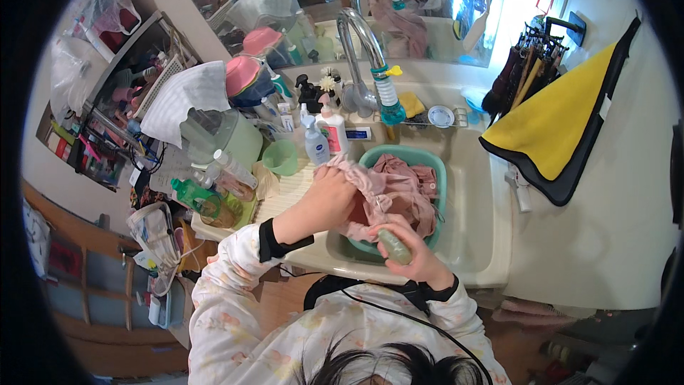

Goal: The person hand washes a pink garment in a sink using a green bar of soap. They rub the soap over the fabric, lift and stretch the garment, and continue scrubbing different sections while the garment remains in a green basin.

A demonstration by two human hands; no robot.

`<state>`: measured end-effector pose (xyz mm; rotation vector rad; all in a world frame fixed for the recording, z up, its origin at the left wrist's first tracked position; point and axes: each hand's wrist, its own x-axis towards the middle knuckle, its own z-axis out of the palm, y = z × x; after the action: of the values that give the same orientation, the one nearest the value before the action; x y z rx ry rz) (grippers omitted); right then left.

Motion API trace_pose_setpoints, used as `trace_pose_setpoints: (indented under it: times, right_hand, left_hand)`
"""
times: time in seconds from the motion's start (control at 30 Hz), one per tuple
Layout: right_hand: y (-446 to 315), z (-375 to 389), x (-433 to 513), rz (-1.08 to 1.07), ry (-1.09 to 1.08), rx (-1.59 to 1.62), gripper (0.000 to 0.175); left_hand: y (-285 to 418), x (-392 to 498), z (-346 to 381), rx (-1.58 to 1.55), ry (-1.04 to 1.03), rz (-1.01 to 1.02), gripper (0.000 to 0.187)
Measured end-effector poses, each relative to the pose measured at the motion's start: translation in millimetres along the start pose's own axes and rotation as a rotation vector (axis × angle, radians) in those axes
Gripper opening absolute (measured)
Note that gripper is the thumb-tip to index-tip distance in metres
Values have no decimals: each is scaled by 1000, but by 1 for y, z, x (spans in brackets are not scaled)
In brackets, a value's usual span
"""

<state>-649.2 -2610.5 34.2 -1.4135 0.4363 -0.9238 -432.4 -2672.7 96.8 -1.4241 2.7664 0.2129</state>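
Note:
A pink garment (393, 195) lies partly bunched in a green plastic basin (441, 192) inside the cream sink (473, 219). My left hand (334, 195) grips the garment's gathered edge above the basin's left side, and the cloth hides the fingertips. In my right hand (419, 256) is a pale green bar of soap (394, 247), held by the basin's near rim close to the cloth. My right fingertips seem to touch the garment's near edge. Behind the basin rises a chrome faucet (368, 37) with a teal and white nozzle extension (389, 99).
Left of the basin, a ribbed drainboard (286, 192) carries pump bottles (317, 141), a light green cup (280, 158) and a green bottle (195, 198). A yellow-and-black cloth (561, 112) hangs on the right wall beside several brushes (526, 75). A mirror (320, 16) stands behind the sink.

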Motion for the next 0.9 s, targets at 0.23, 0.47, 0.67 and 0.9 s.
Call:
trace_pose_setpoints:
  times: [0.23,0.47,0.67,0.9]
  right_hand:
    - [3,-11,-17,-78,-14,-162,52]
    - [33,15,-15,4,-90,-381,54]
    - [48,14,-23,87,258,-461,53]
    - [43,-12,-57,301,446,-261,52]
  left_hand:
    - [-43,13,52,-1190,-560,-283,33]
    - [-48,20,104,-1102,-141,-338,32]
    - [-48,14,73,-939,328,20,65]
    - [-43,-7,26,-78,186,200,88]
